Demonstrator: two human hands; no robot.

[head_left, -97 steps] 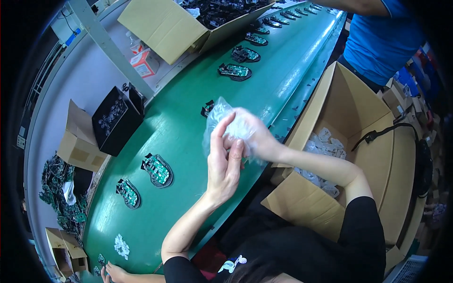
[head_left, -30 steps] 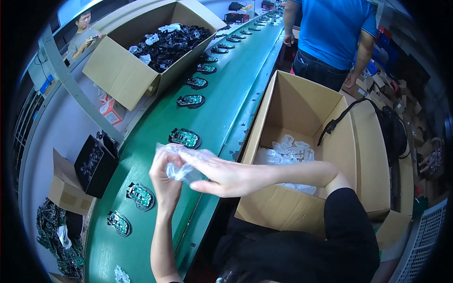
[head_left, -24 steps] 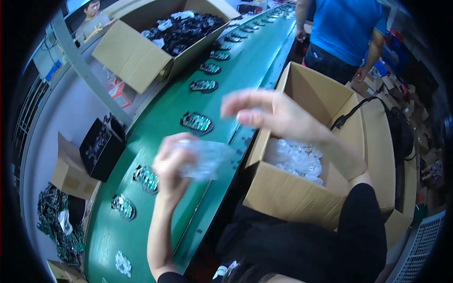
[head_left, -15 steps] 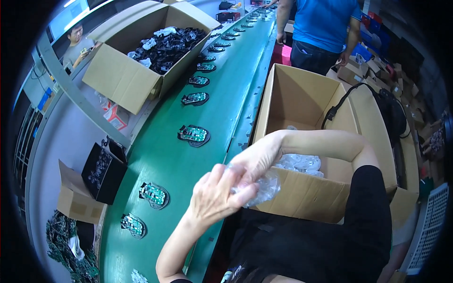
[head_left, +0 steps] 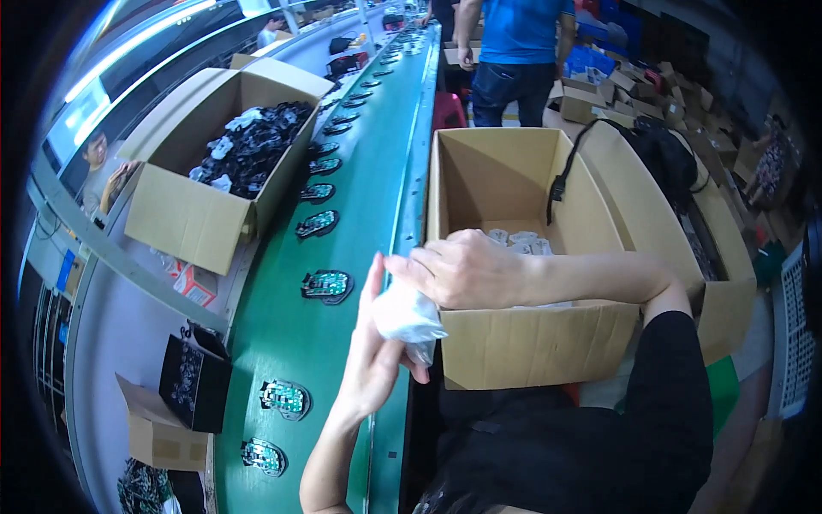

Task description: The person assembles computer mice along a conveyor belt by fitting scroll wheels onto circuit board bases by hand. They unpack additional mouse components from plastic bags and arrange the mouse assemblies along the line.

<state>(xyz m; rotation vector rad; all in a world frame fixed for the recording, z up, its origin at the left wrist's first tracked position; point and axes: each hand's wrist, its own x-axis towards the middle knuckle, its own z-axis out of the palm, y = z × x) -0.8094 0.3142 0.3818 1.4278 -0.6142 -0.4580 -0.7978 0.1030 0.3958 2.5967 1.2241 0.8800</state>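
A small white item in a clear plastic bag (head_left: 404, 313) is held above the near right edge of the green conveyor belt. My left hand (head_left: 370, 358) wraps its fingers and thumb around it from below and the left. My right hand (head_left: 473, 269) is closed at the top of the bag, fingertips pressed together there; the exact grip is hidden. Below my right forearm an open cardboard box (head_left: 539, 347) holds several white pieces in clear plastic (head_left: 521, 243). On the belt, half-shells with green circuit boards (head_left: 327, 286) lie in a line.
Across the belt (head_left: 282, 343) stands a large carton (head_left: 184, 214) heaped with black parts (head_left: 257, 146). A black box (head_left: 193, 381) sits nearer. A black strap (head_left: 561, 184) hangs over the right-hand box. A person in a blue shirt (head_left: 518, 30) stands ahead; another person (head_left: 96, 176) is at left.
My hands have turned the bag, so its white contents now show. My right hand has moved to its upper right, and the left hand now faces palm up. The whole view has shifted.
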